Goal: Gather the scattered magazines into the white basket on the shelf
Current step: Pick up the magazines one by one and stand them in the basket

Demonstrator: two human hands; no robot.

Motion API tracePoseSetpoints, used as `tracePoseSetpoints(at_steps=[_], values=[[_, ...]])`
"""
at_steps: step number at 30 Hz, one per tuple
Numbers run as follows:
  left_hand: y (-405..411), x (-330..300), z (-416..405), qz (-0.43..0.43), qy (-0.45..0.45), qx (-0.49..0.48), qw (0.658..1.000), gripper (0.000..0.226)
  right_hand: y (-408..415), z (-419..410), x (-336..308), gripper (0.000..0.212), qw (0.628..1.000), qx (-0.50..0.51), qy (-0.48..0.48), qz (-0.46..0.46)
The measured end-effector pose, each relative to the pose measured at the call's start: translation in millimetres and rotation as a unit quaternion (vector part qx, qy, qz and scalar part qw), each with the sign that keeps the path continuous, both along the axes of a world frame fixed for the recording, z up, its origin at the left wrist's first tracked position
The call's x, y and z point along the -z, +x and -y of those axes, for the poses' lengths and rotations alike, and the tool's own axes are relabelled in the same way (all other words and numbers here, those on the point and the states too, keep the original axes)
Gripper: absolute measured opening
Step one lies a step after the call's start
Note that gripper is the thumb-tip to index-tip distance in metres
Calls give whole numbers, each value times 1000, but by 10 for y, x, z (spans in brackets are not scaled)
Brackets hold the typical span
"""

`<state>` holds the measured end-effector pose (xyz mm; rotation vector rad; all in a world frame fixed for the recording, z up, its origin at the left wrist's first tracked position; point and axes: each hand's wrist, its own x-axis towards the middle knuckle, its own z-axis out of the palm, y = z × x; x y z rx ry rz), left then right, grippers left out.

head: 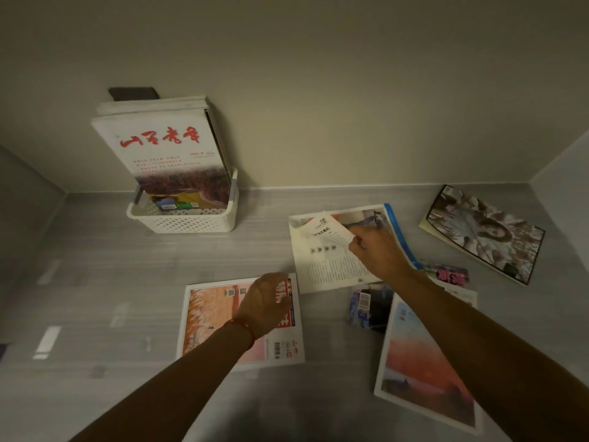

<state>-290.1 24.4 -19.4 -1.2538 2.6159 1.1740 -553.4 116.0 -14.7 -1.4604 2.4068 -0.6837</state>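
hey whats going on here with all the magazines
A person is tidying magazines on a grey shelf. The right hand pinches a page of an open magazine, while the left hand hovers curled over an orange-cover magazine. Several magazines already stand in the white basket against the wall. Others lie scattered to the right, including a portrait-cover magazine and a sunset-cover magazine.

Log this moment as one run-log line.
right hand: pinching page of open magazine | left hand: over orange magazine, grip unclear | white basket: holds upright magazines
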Motion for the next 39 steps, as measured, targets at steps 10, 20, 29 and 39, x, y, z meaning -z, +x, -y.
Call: tracePoseSetpoints(at_steps=[10, 20, 29, 39], values=[[-324, 272, -81, 54, 57, 11, 997, 65, 540, -329, 626, 95, 963, -135, 222, -73], [-510, 372, 214, 32, -26, 51, 998, 59, 463, -226, 763, 66, 954, -167, 186, -164], [-1328, 479, 875, 154, -131, 111, 973, 47, 506, -341, 815, 67, 982, -116, 144, -26], [-1408, 433, 885, 155, -152, 53, 975, 46, 379, -437, 728, 72, 986, -142, 83, 30]])
